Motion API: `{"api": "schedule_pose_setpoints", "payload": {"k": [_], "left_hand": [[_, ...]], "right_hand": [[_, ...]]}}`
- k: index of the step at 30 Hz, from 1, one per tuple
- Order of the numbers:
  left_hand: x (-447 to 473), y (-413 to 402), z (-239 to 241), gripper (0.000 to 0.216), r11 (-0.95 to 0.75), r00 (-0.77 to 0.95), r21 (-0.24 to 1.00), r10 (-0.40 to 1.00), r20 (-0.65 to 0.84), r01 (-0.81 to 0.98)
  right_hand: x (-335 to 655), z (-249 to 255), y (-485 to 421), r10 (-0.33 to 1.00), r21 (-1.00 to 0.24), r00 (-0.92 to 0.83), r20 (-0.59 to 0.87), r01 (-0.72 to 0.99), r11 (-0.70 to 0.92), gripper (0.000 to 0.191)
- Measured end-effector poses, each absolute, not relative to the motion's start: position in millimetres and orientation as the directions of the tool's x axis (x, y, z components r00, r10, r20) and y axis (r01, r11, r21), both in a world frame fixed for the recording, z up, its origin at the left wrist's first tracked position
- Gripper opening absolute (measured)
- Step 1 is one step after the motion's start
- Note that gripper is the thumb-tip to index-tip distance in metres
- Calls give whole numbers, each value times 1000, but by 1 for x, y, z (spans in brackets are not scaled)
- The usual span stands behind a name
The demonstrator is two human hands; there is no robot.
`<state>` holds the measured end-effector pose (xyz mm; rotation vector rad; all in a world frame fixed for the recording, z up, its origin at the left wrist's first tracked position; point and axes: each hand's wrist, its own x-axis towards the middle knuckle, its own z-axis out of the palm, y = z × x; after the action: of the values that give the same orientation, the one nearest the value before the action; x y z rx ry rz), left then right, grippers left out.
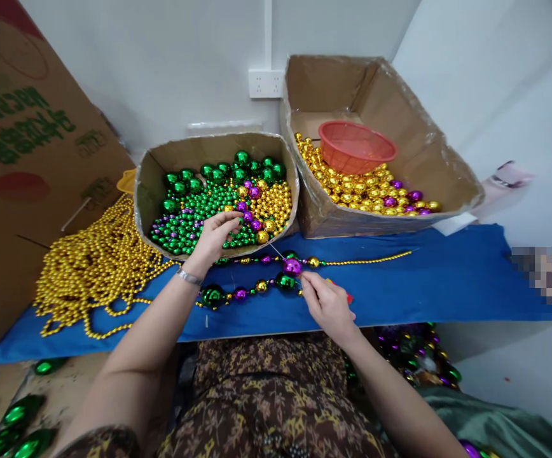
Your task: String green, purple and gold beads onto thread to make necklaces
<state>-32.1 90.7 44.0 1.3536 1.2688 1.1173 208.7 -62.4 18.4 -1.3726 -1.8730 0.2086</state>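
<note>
My left hand (219,235) is over the front of a cardboard box (145,191) of green, purple and gold beads (209,207). Its fingertips are pinched together; whatever they hold is too small to make out. My right hand (326,302) pinches a bead string right beside a large shiny purple bead (292,267). A thin pale end of the string (276,250) sticks out of that bead toward the box. Just beyond and below lie strands of mixed beads, one with a big green bead (213,296), on the blue cloth (400,286).
A second box (304,216) at the right holds gold beads (347,187) and a red plastic basket (357,146). Gold bead chains (99,267) are heaped at the left, near a tall carton (28,159). Large green beads (16,413) lie lower left.
</note>
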Motion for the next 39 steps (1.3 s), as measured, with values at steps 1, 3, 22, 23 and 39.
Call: {"api": "schedule_pose_setpoints", "payload": {"k": [1,3,22,23,39], "left_hand": [[-29,83,46,30,55,85,998,995,-52,-36],[-22,67,49,30,183,182,950,973,-139,-253],[1,27,48,20,-188,149,982,971,187,-13],[3,24,47,22,-254,143,966,959,244,58],[-67,104,41,18,-197,184,126,977,111,972]], "right_hand": [[208,18,-62,860,-552,-113,497,724,414,23],[206,18,-62,852,-559,-126,509,704,438,22],[206,7,-62,824,-461,-174,539,758,462,22],[205,7,-62,823,-458,-176,541,758,463,22],[209,10,-63,852,-516,-97,514,758,398,24]]}}
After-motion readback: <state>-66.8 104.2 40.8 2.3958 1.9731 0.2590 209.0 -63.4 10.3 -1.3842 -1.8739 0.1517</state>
